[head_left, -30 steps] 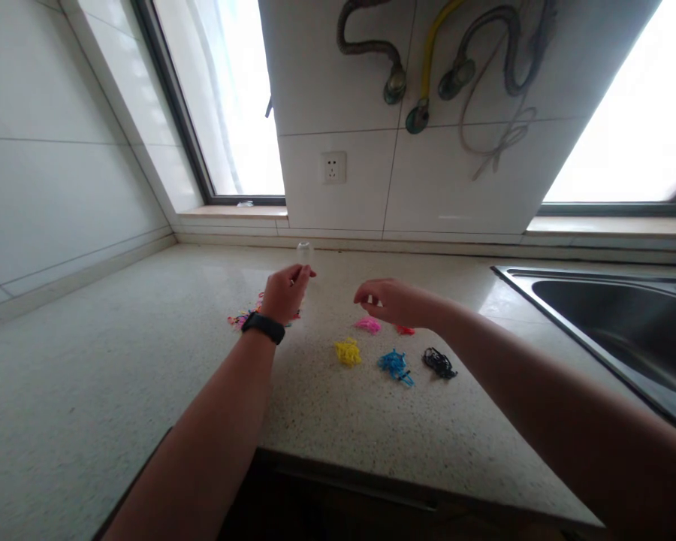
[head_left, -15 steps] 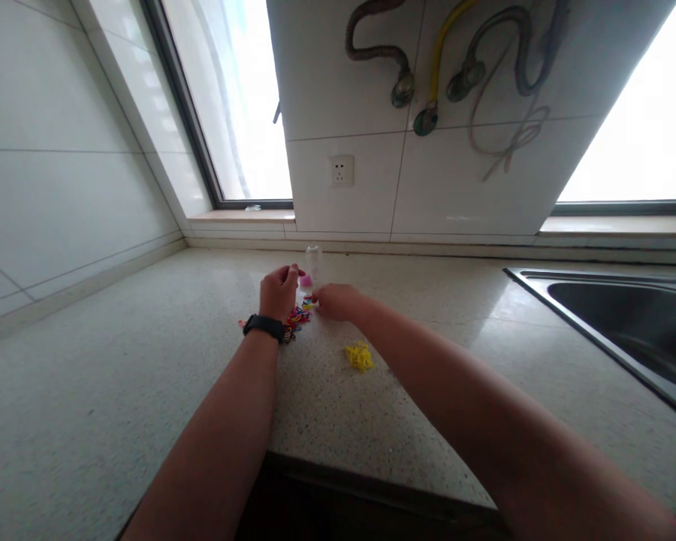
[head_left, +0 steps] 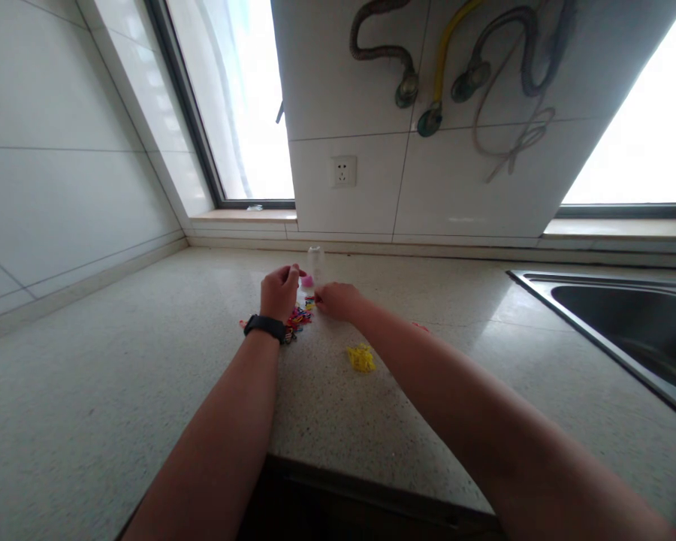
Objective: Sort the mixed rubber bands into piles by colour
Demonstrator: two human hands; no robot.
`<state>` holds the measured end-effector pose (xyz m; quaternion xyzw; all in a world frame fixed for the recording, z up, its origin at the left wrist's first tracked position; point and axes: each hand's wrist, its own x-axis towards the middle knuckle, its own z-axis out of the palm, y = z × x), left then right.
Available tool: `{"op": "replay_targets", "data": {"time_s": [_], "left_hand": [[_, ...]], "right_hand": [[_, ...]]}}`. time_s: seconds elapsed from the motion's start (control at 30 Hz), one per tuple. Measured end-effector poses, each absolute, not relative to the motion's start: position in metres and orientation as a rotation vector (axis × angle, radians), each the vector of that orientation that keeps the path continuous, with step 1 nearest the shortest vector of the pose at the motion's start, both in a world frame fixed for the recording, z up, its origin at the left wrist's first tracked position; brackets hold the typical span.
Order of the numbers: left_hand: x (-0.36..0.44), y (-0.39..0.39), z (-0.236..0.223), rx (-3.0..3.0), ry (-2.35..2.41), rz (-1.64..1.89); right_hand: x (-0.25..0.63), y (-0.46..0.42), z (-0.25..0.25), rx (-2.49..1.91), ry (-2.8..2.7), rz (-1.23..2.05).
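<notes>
On the speckled countertop lies a pile of mixed-colour small bands, like little rubber bands. My left hand, with a black wristband, is over its left part, thumb and fingers pinched; whatever they hold is too small to name. At the pile's far right edge, my right hand reaches in with its fingers drawn together, their tips partly hidden. Just beyond both hands are a pink cap-like piece and a clear plastic bottle or jar. A yellow heap of bands lies nearer, beside my right forearm.
A bit of red shows beyond my right forearm, which covers part of the counter. To the right is a steel sink. The tiled wall behind carries a socket and hoses.
My right hand has moved left, from above the pink heap to the mixed pile. Its forearm now hides the blue and black heaps. My left hand has shifted slightly, still pinched.
</notes>
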<state>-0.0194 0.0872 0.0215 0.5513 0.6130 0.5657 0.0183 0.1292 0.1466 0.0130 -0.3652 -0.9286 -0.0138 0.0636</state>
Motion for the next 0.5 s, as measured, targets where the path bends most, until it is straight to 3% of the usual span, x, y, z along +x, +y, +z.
{"op": "replay_targets", "data": {"time_s": [0.5], "left_hand": [[-0.018,0.087,0.018,1.705,1.867,1.761]], "right_hand": [[0.179,0.139,0.033,-0.909,-2.618,0.244]]}}
